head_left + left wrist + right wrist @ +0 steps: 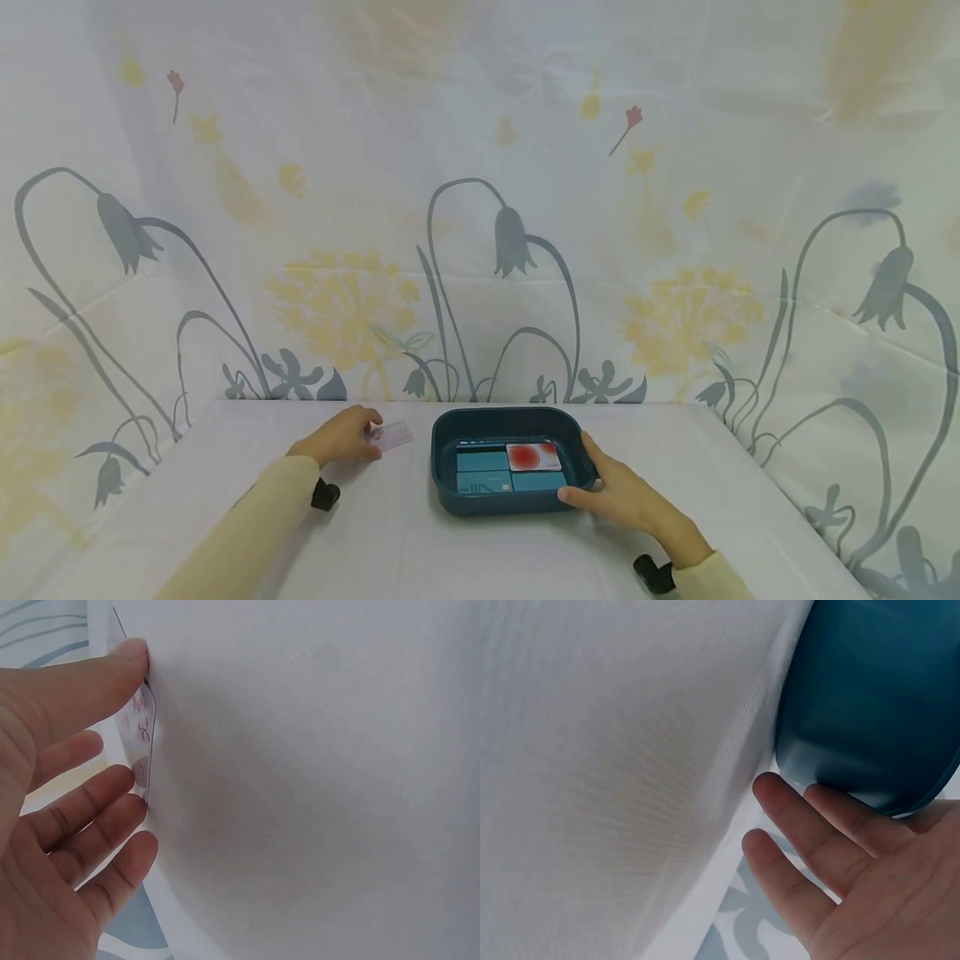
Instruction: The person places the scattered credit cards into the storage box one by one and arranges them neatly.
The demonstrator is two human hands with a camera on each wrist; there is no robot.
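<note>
A small pale pink card with a printed pattern (393,435) lies near the table's left side. My left hand (342,435) holds its left end between thumb and fingertips. In the left wrist view the thumb is at one edge of the card (141,724) and the fingertips at the other. A dark teal rectangular tray (495,505) stands to the right. My right hand (618,487) holds its near right corner, thumb on the front wall and fingers along the right side. The right wrist view shows the outer fingers loosely extended beside the tray (870,697).
Inside the tray lie several cards: teal ones (483,482) and a white one with a red blotch (534,457). White cloth (390,542) covers the table. Behind it hangs a flower-printed curtain (480,333). A small black device (326,495) sits at each wrist.
</note>
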